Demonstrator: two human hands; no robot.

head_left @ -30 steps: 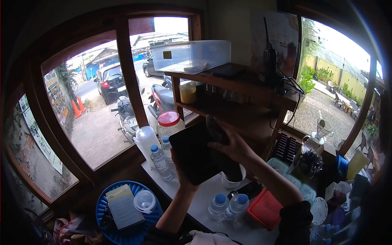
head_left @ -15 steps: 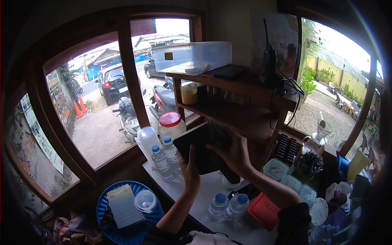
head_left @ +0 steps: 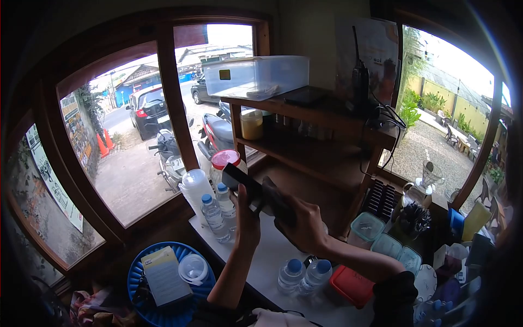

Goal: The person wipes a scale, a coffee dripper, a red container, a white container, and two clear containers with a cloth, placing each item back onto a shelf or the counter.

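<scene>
My left hand grips a flat black tablet-like device from below, its thumb lying along the near side. The device is tilted so that a narrow edge shows. My right hand is closed round a dark, soft-looking, cloth-like piece beside the device. Whether the two touch is hard to see in the shadow. Both hands are raised over the white tabletop. Water bottles with blue caps and a red-lidded jar stand just left of them.
Two more bottles and a red container are at the near edge. Lidded tubs line the right. A wooden shelf holds a clear bin and a radio. A blue stool carries a box.
The device has turned from showing its broad dark face to a narrower, edge-on view. My right hand has moved down and toward the left hand, with the dark piece in it.
</scene>
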